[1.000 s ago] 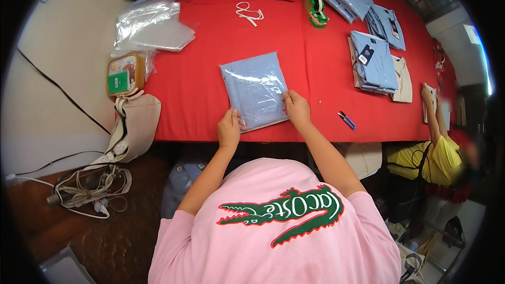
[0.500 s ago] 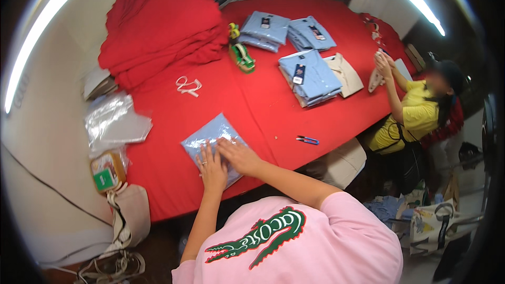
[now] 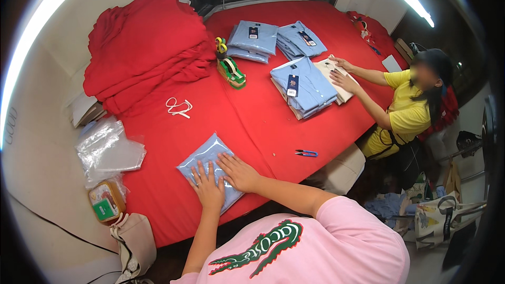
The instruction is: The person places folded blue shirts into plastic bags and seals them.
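A folded light-blue shirt in a clear plastic bag [image 3: 211, 150] lies flat near the front edge of the red-covered table [image 3: 252, 121]. Both palms press down on it. My left hand [image 3: 209, 186] rests on the bag's near left part, fingers spread, a ring on one finger. Beside it, my right hand [image 3: 239, 172] lies across the right part with its fingers stretched out. The hands cover much of the shirt's near half.
A heap of red cloth [image 3: 150, 47] sits at far left, clear plastic bags [image 3: 113, 150] below it. A green tape dispenser [image 3: 231, 72], folded blue shirts [image 3: 305, 87] and blue thread snips [image 3: 306, 153] lie rightward. At right, a co-worker in yellow [image 3: 410, 105] handles a cream garment [image 3: 336, 81].
My hands stay flat on the bagged shirt, the left fingers now spread wider. The co-worker's hands have come down onto the cream garment. The whole view has shifted slightly.
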The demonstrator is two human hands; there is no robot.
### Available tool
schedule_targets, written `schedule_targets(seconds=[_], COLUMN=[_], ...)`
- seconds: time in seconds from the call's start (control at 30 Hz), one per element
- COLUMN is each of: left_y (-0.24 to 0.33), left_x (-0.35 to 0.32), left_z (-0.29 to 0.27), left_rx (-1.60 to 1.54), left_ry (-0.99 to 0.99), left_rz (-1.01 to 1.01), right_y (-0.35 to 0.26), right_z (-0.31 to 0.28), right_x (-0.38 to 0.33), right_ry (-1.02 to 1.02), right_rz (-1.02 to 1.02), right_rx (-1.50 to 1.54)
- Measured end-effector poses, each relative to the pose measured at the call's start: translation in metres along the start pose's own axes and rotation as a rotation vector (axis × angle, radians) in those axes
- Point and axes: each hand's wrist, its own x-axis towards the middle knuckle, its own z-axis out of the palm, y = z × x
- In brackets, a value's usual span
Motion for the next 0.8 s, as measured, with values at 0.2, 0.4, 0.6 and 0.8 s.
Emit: schedule_targets(seconds=[0.2, 0.4, 0.6, 0.8], left_y=[0.000, -0.002, -0.003, -0.006], left_x=[0.003, 0.000, 0.002, 0.010], left_z=[0.004, 0.009, 0.010, 0.003], left_rx=[0.006, 0.007, 0.004, -0.035], left_ry=[-0.022, -0.021, 0.004, -0.069], left_rz=[-0.010, -0.018, 0.011, 0.042], right_y=[0.002, 0.003, 0.004, 0.021], right_z=[0.000, 0.005, 0.007, 0.009], right_x=[0.004, 0.003, 0.003, 0.000], right_ry=[-0.051, -0.048, -0.048, -0.076], right_rz=[0.019, 0.009, 0.018, 0.011], right_rx=[-0.021, -0.053, -0.092, 0.014])
